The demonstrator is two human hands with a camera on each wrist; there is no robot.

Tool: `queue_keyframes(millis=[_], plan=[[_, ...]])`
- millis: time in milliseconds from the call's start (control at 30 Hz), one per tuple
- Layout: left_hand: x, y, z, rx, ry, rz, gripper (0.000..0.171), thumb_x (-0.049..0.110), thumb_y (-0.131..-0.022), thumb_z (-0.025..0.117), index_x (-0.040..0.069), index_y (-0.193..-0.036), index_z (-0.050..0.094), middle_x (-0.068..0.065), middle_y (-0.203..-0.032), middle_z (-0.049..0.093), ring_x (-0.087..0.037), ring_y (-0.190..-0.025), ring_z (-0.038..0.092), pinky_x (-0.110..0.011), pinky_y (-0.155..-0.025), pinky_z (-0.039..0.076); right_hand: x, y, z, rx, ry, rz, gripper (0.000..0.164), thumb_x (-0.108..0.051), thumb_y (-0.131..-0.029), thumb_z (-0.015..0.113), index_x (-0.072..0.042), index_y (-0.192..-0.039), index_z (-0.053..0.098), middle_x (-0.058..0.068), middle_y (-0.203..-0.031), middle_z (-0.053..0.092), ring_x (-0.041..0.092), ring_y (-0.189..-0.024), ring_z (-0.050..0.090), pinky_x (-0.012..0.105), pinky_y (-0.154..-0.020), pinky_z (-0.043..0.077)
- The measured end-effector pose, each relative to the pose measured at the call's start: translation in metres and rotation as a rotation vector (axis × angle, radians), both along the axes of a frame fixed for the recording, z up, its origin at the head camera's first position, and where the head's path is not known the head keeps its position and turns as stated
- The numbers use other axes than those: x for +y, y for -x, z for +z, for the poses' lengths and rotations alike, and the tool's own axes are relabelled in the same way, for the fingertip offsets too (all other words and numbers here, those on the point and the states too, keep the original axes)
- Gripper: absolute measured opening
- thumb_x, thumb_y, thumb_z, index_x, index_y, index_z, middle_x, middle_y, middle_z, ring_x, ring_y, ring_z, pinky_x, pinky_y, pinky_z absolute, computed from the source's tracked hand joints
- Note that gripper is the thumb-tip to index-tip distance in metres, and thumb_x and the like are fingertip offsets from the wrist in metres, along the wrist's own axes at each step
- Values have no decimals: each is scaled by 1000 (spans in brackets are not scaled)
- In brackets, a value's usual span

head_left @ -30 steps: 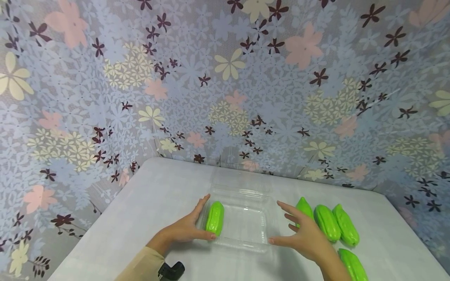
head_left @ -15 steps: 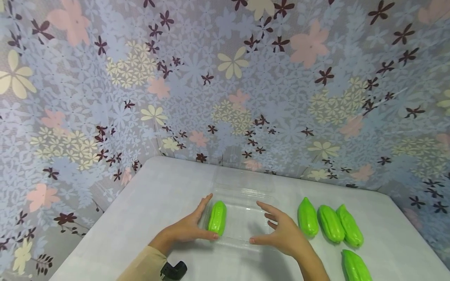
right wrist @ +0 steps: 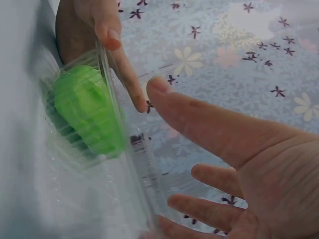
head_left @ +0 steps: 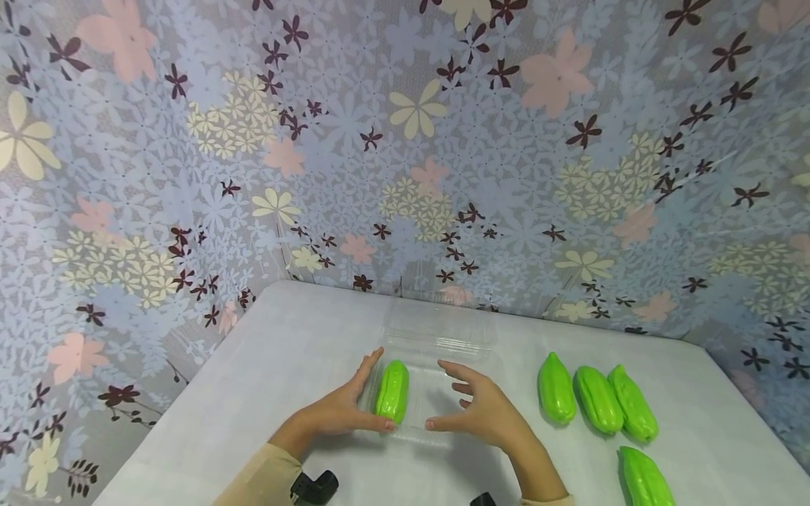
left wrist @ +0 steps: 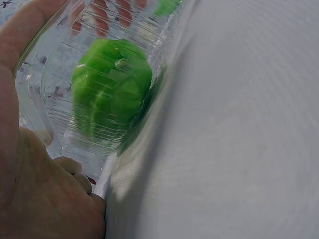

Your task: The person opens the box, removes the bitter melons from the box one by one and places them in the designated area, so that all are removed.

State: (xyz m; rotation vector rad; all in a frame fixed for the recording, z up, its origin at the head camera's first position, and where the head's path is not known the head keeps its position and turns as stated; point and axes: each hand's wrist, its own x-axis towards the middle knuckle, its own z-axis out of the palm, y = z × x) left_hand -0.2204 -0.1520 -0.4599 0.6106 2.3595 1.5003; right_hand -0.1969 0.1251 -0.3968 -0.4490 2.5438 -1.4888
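Note:
In the head view a clear plastic clamshell container (head_left: 422,397) lies on the table, its hinged lid (head_left: 436,325) folded back toward the wall. One glossy green ribbed fruit (head_left: 392,392), resembling a star fruit, lies lengthwise inside along the left wall. My left hand (head_left: 335,413) holds that left side, thumb at the near corner and fingers at the far one. The left wrist view shows the green fruit (left wrist: 112,87) through the ribbed plastic. With fingers spread and nothing held, my right hand (head_left: 484,413) hovers over the container's right half; its thumb (right wrist: 199,119) points toward the left hand.
Several matching green fruits (head_left: 598,400) lie on the white table (head_left: 304,316) to the right, one nearer the front edge (head_left: 645,478). Behind the table hangs a flowered wall covering (head_left: 405,154). Black wrist devices (head_left: 314,487) sit at both forearms.
My right hand has moved left from beside the green fruits to over the container, uncovering the leftmost loose fruit. The left hand and the container stay nearly in place.

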Motion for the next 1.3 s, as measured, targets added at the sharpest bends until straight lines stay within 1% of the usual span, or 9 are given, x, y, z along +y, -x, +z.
queue_keyframes(millis=[100,200,300,500,667,800,1000,1200,1300], plan=[[0,0,-1,-4,-1,2,123,44,-77,86,32,-163,-1,-18,-167,-7,-45,-149,-1,-72,-111,9,-7,5,-3,-20,-3,15,91,-22,-71,94,-11,-149,50,16,-151,46,48,-131,48,57,-101,46],[1,0,-2,-8,-6,2,124,44,-76,86,31,-163,-1,-19,-166,-8,-45,-149,-2,-73,-111,9,-13,9,-6,-18,-24,30,88,-24,-74,93,-11,-149,50,16,-151,46,49,-129,49,59,-99,47],[0,0,-2,-10,-10,4,123,44,-77,86,31,-163,-2,-19,-166,-9,-45,-149,-2,-74,-110,9,-20,13,-9,1,-41,47,85,-26,-77,90,-10,-149,49,17,-151,47,49,-127,51,59,-95,50],[-3,0,0,-10,-19,4,123,43,-77,85,30,-163,-2,-19,-166,-12,-45,-149,-3,-74,-110,9,-33,23,-17,17,-23,83,86,-27,-79,89,-8,-151,47,24,-150,45,51,-124,52,57,-88,54],[-4,1,0,-11,-20,-2,123,42,-78,85,31,-163,-3,-18,-166,-13,-46,-149,-3,-74,-110,10,-44,29,-23,16,-50,98,90,-30,-78,89,-10,-153,44,22,-152,43,50,-123,54,58,-88,54],[-4,1,-1,-16,-26,-13,123,42,-79,85,33,-163,-4,-19,-165,-16,-46,-149,-4,-74,-110,10,-53,30,-24,11,-62,103,93,-29,-76,90,-10,-154,42,21,-153,41,51,-122,55,58,-89,53],[-3,1,-1,-6,-16,-30,125,45,-78,85,30,-163,-6,-20,-164,-17,-47,-148,-5,-74,-110,9,-59,30,-24,10,-91,73,98,-31,-73,92,-11,-155,41,19,-154,42,47,-123,56,57,-90,53],[-3,1,-1,-8,-13,-31,125,46,-78,84,30,-163,-7,-20,-164,-17,-47,-148,-5,-74,-110,9,-66,29,-24,22,-81,84,99,-28,-71,93,-8,-153,42,22,-151,44,48,-120,57,55,-92,52],[-3,1,-1,-9,-12,-32,126,47,-78,84,29,-163,-7,-21,-164,-17,-48,-148,-5,-74,-110,9,-70,28,-25,53,-125,76,99,-30,-69,94,-6,-152,45,24,-150,45,46,-122,55,56,-96,50]])
